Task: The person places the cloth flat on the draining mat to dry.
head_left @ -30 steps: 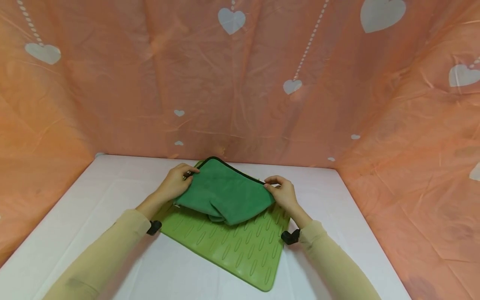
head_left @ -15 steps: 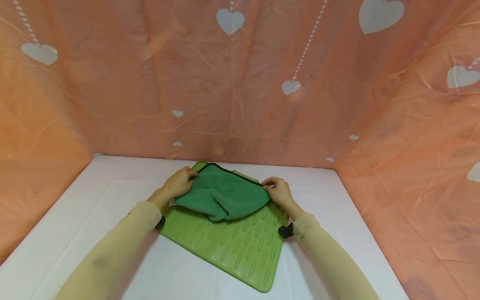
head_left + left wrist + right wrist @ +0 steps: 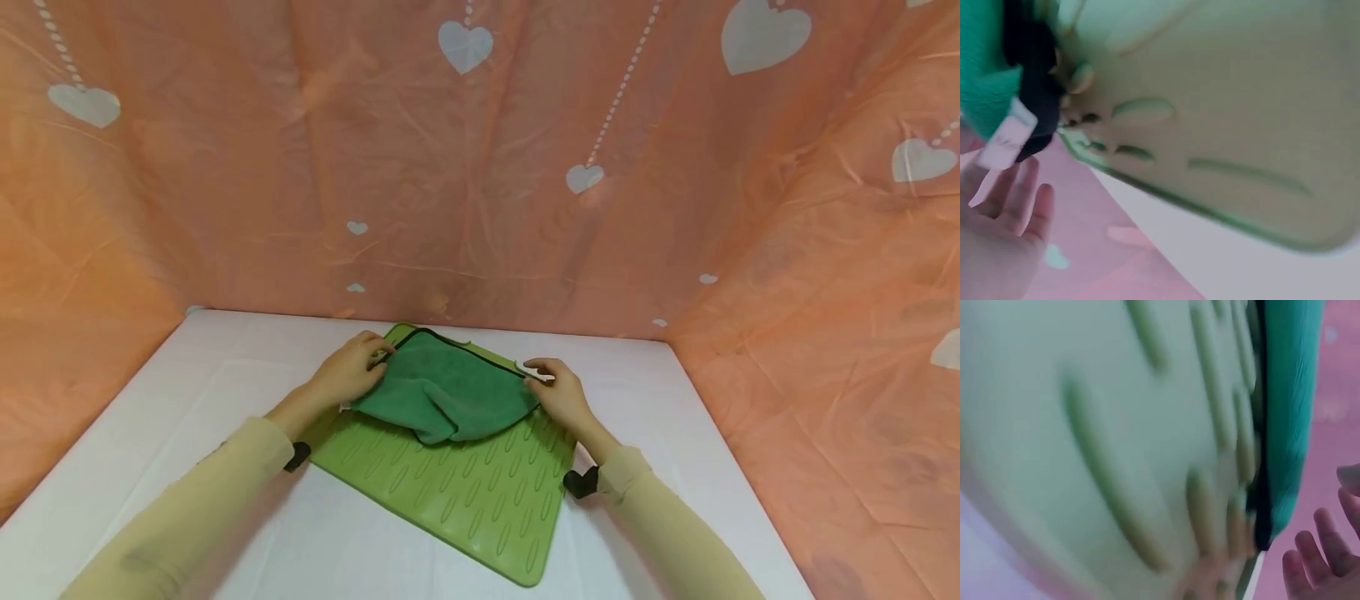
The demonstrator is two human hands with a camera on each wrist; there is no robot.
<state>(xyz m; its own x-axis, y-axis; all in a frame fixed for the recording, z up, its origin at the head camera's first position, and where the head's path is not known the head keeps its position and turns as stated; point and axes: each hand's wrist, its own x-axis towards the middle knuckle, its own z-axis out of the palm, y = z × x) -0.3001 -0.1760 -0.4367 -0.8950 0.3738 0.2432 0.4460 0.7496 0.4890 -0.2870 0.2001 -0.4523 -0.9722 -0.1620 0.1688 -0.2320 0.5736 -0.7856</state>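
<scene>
A green cloth [image 3: 457,383] with a black edge lies loosely folded over the far half of a light green mat [image 3: 480,508] with raised oval ridges. My left hand [image 3: 348,371] is at the cloth's left corner, thumb and forefinger apart. In the left wrist view, a white tag [image 3: 1010,137] hangs from the cloth near the loosely bent fingers of my left hand [image 3: 1007,231]. At the right corner, my right hand [image 3: 558,392] has its thumb by the black edge and its forefinger lifted away. The right wrist view shows its spread fingers [image 3: 1313,556] beside the cloth [image 3: 1291,412].
Under the mat is a white table [image 3: 262,517], set at an angle to the mat's sides. An orange curtain [image 3: 480,208] with pale hearts rises behind and along both sides. Black wrist straps [image 3: 581,482] show below the sleeves.
Both hands lowered the cloth's far edge onto the mat. Since then, the fingers have parted and let go of the corners, and the cloth lies still.
</scene>
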